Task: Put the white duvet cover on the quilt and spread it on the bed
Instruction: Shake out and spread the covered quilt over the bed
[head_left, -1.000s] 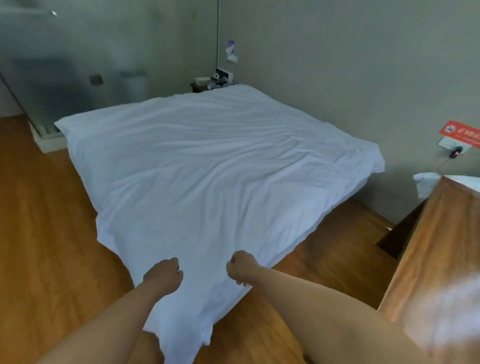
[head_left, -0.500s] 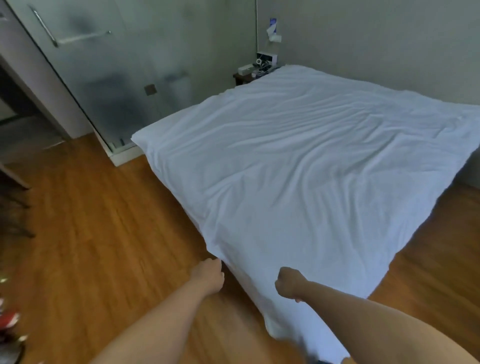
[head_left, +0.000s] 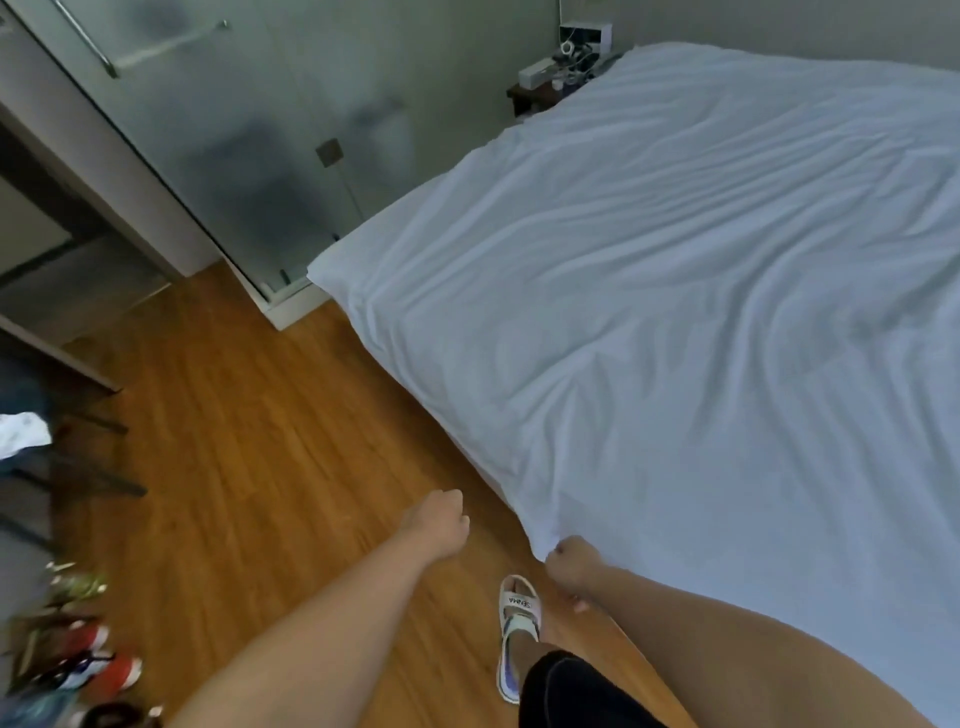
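The white duvet cover, with the quilt hidden inside it, lies spread and wrinkled over the bed and fills the right half of the view. Its near corner hangs over the bed's edge toward the floor. My right hand sits at that corner with its fingers curled, and it grips the fabric's tip. To the left, my left hand hovers over the wooden floor. It is apart from the cover, its fingers are curled, and it holds nothing.
My foot in a white sandal stands on the wooden floor beside the bed. A frosted glass partition rises at the back left. A bedside table with small items stands at the bed's far corner. Shoes and clutter lie at the lower left.
The view has swung left along the bed. My left hand has let go of the cover and now hangs over the floor. My right hand stays at the cover's near corner.
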